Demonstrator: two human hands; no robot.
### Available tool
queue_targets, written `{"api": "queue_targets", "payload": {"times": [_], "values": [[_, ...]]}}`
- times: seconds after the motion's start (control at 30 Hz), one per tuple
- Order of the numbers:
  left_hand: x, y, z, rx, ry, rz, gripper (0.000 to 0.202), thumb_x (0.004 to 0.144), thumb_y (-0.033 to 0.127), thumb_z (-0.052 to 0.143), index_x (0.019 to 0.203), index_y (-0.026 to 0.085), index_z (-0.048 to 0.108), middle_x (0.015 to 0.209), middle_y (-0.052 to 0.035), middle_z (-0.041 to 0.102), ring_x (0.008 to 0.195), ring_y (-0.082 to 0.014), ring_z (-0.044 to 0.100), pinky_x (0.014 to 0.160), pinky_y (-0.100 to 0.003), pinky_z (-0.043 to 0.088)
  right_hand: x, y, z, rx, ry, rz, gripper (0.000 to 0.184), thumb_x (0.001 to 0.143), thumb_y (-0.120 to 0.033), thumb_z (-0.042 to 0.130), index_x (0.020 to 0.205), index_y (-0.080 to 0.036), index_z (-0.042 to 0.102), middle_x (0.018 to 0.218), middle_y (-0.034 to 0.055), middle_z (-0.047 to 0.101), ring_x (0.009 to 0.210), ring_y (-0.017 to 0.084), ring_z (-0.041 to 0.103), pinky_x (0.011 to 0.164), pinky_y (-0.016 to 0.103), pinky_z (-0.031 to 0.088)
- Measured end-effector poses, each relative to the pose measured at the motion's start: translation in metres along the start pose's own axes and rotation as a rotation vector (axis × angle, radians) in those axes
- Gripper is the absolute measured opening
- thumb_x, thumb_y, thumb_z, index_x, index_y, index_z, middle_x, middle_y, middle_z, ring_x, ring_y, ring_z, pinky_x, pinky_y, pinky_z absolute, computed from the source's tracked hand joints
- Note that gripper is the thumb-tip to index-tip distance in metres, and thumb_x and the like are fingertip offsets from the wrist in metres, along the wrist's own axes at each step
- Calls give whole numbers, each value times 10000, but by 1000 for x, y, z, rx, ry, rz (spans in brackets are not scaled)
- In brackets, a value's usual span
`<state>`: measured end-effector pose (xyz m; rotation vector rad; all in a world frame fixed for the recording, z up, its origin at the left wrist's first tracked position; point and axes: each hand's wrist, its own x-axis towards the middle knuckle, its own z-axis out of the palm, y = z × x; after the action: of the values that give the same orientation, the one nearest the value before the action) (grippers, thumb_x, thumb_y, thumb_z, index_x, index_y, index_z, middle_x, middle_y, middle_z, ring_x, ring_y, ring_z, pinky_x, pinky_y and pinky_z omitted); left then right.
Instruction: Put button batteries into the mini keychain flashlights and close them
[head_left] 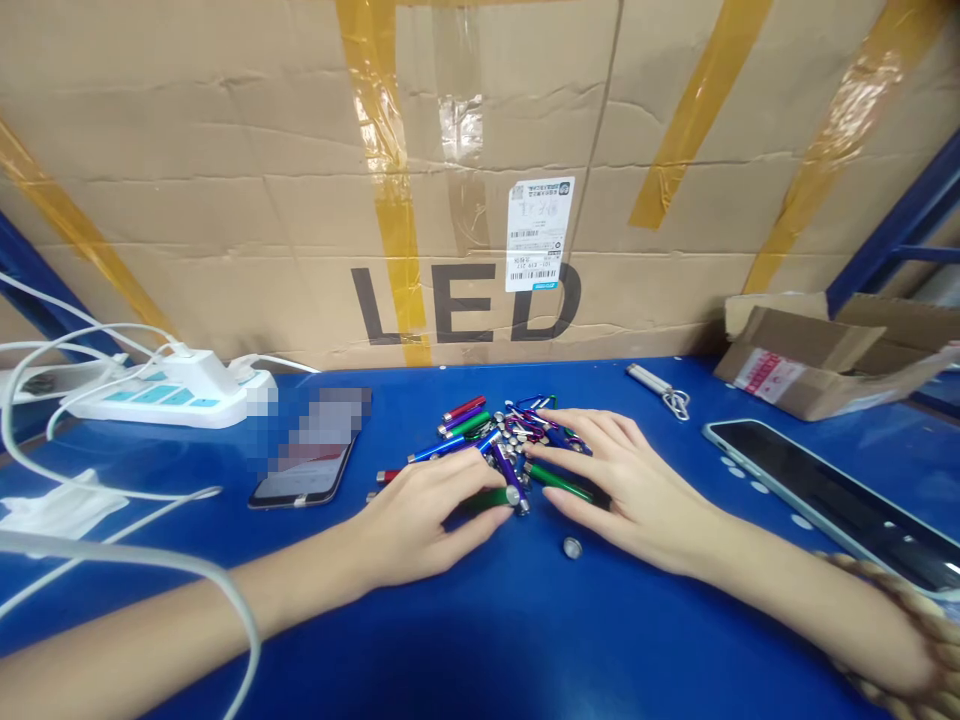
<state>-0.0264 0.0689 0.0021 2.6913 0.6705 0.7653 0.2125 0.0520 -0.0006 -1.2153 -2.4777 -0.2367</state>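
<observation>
Closing in on the pile of little torches on the blue table! Left hand, at the pile's near-left edge, pinches a green torch between thumb and close-held fingers. Right hand lies flat on the pile's right side, fingers spread. A round cap sits just in front of the pile; phone to its left, tablet well right.

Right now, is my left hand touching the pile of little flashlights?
Touching. The head view shows the left hand with its fingers lying on a green flashlight at the near edge of the pile.
</observation>
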Motion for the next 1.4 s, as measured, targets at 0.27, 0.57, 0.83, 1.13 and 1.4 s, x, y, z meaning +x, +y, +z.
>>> {"api": "queue_targets", "payload": {"times": [0.27, 0.57, 0.83, 1.13, 1.4], "values": [[1, 0, 0, 24, 8, 10, 114, 910, 231, 461, 947, 175, 553, 857, -12, 614, 768, -110, 581, 727, -194, 460, 0, 3, 2, 2, 75, 22, 287, 918, -349, 444, 1053, -246, 675, 1271, 88, 532, 1194, 259, 438, 961, 460, 359], [1, -1, 1, 40, 2, 18, 79, 910, 218, 466, 933, 186, 534, 861, 3, 613, 787, -103, 578, 733, -184, 451, 0, 12, 8, 3, 138, 14, 253, 916, -261, 462, 1071, -223, 658, 1156, 88, 607, 1091, 239, 517, 882, 421, 403], [-1, 1, 1, 58, 21, 14, 89, 906, 224, 480, 933, 174, 549, 854, 6, 610, 762, -88, 577, 716, -160, 443, 0, 15, 11, -15, 100, -9, 223, 887, -276, 521, 1038, -242, 681, 1137, 81, 608, 1075, 244, 517, 863, 419, 401], [0, -1, 1, 65, 26, 3, 97, 905, 236, 481, 928, 177, 554, 841, 8, 603, 746, -86, 572, 701, -160, 446, 1, 14, 10, -4, 102, -1, 202, 878, -280, 536, 987, -252, 704, 1135, 79, 610, 1074, 246, 517, 868, 413, 399], [0, 0, 1, 82, 20, -5, 135, 919, 262, 457, 930, 178, 562, 843, -6, 616, 747, -108, 585, 698, -190, 462, 1, 15, 10, -16, 87, 5, 199, 886, -298, 523, 968, -247, 697, 1116, 78, 613, 1068, 243, 520, 859, 409, 399]]}}
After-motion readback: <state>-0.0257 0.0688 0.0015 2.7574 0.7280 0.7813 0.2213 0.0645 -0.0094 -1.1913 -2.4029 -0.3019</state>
